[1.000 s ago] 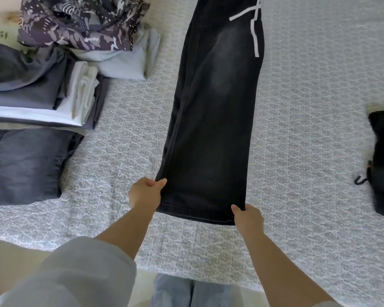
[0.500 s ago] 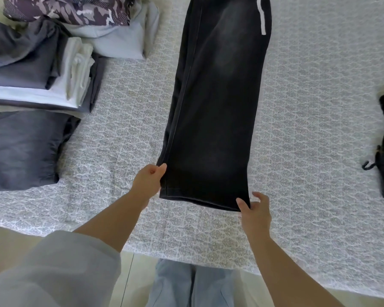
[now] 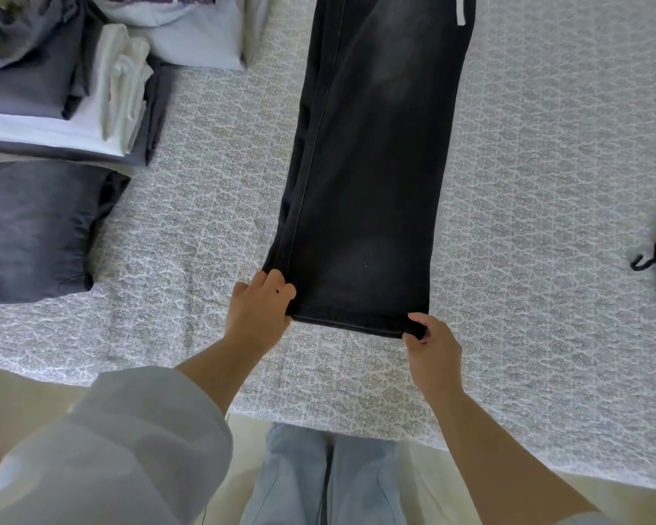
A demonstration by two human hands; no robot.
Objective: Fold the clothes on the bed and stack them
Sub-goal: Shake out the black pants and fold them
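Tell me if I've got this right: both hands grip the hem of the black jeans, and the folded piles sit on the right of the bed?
Not quite. The head view shows the folded piles on the left of the bed. Both the left hand and the right hand do grip the hem of the black jeans.

The person wears a loose, pale grey sleeve (image 3: 122,445) pushed up the left arm, leaving the forearm bare. The right forearm is bare too. Light blue jeans (image 3: 326,483) cover both legs.
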